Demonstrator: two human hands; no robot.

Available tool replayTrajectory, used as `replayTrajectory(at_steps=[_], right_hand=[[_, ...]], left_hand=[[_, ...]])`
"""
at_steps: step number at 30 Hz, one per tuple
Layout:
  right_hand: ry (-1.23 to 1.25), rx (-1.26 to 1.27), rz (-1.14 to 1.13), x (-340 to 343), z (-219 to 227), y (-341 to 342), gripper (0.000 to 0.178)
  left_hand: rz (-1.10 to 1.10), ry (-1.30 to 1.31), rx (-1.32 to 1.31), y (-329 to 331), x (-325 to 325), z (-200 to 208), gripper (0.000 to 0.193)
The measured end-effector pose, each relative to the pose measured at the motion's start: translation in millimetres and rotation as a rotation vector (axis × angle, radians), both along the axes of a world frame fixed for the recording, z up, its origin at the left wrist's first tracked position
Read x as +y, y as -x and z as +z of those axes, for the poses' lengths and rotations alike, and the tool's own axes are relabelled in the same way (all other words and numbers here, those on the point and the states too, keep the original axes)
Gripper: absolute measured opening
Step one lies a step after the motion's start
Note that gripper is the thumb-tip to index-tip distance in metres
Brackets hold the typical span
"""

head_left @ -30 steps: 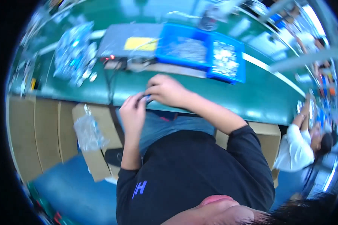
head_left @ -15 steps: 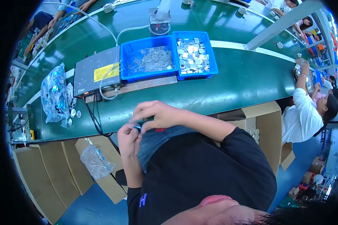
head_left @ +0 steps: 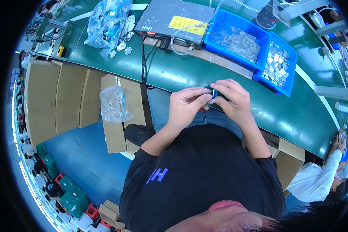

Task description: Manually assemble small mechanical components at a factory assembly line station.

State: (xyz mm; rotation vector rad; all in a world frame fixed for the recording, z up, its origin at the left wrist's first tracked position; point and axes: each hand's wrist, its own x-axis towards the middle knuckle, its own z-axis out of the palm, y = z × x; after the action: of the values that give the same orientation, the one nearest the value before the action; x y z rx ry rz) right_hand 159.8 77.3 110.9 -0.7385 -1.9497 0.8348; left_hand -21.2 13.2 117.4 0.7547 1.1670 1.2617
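Note:
A small round disc with a shiny blue edge (head_left: 215, 92) is held up between my two hands, over the bench's front edge. My left hand (head_left: 186, 105) pinches it from the left, thumb and forefinger meeting at its rim. From the right, the fingertips and thumb of my right hand (head_left: 236, 101) close on the same disc. It is turned nearly edge-on, so its face is mostly hidden. Beyond my right hand stand a blue bin (head_left: 208, 38) with grey fibrous scraps and a second blue bin (head_left: 289, 87) full of small shiny metal squares.
A grey box-shaped device (head_left: 154, 19) with cables and a clear tube sits on the green bench (head_left: 236, 86). Left of it lie a plastic bag of blue parts (head_left: 108, 25) and several loose round discs (head_left: 121, 46). Open cardboard boxes (head_left: 71, 92) stand below; a co-worker in white (head_left: 317, 179) is at right.
My view has swung, so the bench and bins appear farther right. My hands have come to face each other around the disc, the right one no longer reaching across over the left.

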Motion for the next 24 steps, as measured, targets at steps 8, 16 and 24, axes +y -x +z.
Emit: replayTrajectory(at_steps=[8,16,24], right_hand=[[-0.132,-0.167,-0.023,2.1,2.7,1.7,0.038],[-0.218,-0.255,-0.096,-3.9,3.3,3.5,0.035],[-0.026,-0.135,-0.043,-6.3,2.6,3.8,0.033]], left_hand=[[-0.015,-0.181,0.358,7.7,2.9,8.3,0.011],[0.017,-0.225,0.537,2.0,7.3,7.3,0.01],[0.008,-0.152,0.465,5.5,8.0,4.1,0.012]])
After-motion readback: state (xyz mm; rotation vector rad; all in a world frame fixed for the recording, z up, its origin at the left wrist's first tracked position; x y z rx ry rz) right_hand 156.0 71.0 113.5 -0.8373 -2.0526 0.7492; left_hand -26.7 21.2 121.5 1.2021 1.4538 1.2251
